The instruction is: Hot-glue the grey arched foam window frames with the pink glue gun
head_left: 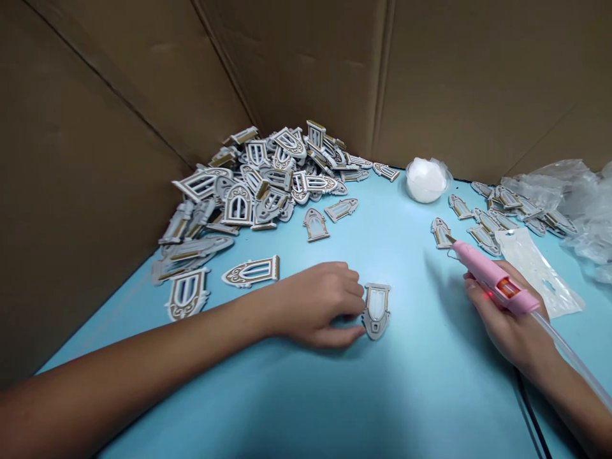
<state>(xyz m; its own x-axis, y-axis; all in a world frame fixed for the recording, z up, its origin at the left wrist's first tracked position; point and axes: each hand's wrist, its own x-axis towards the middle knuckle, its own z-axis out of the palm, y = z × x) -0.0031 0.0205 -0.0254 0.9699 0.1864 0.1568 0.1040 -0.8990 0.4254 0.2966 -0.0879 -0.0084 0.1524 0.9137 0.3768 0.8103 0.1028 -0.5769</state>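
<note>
A small arched window piece (377, 311) lies on the blue table, its grey back with a clear panel facing up and its point towards me. My left hand (329, 306) is curled at its left edge, fingers and thumb closed against it. In my right hand (519, 319) is a pink hot glue gun (492, 277), its nozzle pointing up and left and a clear glue stick trailing from its rear. Behind the nozzle tip lies another arched window piece (440, 233); whether they touch I cannot tell.
A large heap of arched window pieces (268, 178) stands at the back left, with loose ones around it. A small tub of white material (426, 180) sits at the back. More pieces (507, 204), crumpled clear plastic (586, 204) and a flat plastic bag (538, 271) lie right. Cardboard walls (306, 64) enclose the table.
</note>
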